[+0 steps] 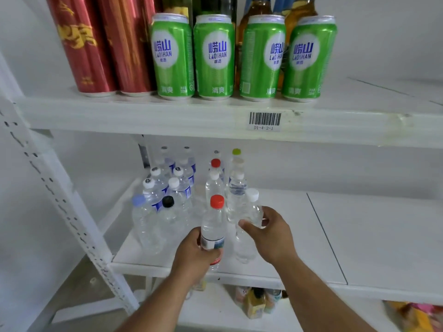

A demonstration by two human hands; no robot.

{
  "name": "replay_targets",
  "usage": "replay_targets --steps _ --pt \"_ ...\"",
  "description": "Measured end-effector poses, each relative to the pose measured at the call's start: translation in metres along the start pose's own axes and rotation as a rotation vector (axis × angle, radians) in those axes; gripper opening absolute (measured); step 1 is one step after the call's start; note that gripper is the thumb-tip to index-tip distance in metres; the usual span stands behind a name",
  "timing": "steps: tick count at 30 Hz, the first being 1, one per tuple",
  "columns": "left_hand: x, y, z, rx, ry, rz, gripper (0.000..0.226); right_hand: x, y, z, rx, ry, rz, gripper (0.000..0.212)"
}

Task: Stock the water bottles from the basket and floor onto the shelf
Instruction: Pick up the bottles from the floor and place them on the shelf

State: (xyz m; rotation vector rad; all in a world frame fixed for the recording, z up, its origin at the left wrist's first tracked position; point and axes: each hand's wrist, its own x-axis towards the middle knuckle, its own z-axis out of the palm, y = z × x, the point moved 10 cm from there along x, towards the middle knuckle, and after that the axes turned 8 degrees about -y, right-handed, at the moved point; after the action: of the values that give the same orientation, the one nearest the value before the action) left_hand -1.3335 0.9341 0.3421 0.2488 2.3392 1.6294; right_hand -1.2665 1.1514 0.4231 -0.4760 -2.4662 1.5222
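Fingers (pixel 244 224) around smooth clear plastic bottles (pixel 213 226)

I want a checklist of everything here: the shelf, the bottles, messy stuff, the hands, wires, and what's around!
Surface: white middle shelf, right part bare.
Job's things: red-capped bottle and white-capped bottle, both held; water bottles standing at left.
Clutter: nothing seen.
Grippers: left hand grips red-capped bottle; right hand grips white-capped bottle.
Cables: nothing seen.
Surroundings: green cans, red cans above; barcode label; colourful packs below.
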Motion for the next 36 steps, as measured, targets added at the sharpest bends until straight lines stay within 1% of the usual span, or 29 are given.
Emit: replay_targets --steps 4,8,13,21,28,32,36 --pt "0.032 -0.005 0.006 0.007 0.009 -0.031 0.044 0.027 0.015 0.01 0.009 -0.018 0.029 0.038" --pt "0.064 -0.014 0.009 0.021 0.033 -0.047 0.046 0.051 0.029 0.022 0.034 -0.041 0.063 0.034" --pt "0.089 -0.026 0.012 -0.005 0.048 -0.056 0.052 0.07 0.036 0.035 0.066 -0.066 0.097 0.033" --pt "0.109 -0.025 0.015 -0.003 0.012 -0.056 0.051 0.088 0.039 0.041 0.071 -0.021 0.085 0.039" --pt "0.12 -0.03 0.019 0.047 -0.033 -0.072 0.058 0.093 0.04 0.041 0.062 -0.012 0.084 0.038" --pt "0.123 -0.032 0.021 0.053 -0.051 -0.09 0.054 0.096 0.046 0.042 0.058 -0.004 0.076 0.038" --pt "0.121 -0.036 0.024 0.069 -0.06 -0.117 0.051 0.096 0.053 0.045 0.05 -0.035 0.075 0.039"
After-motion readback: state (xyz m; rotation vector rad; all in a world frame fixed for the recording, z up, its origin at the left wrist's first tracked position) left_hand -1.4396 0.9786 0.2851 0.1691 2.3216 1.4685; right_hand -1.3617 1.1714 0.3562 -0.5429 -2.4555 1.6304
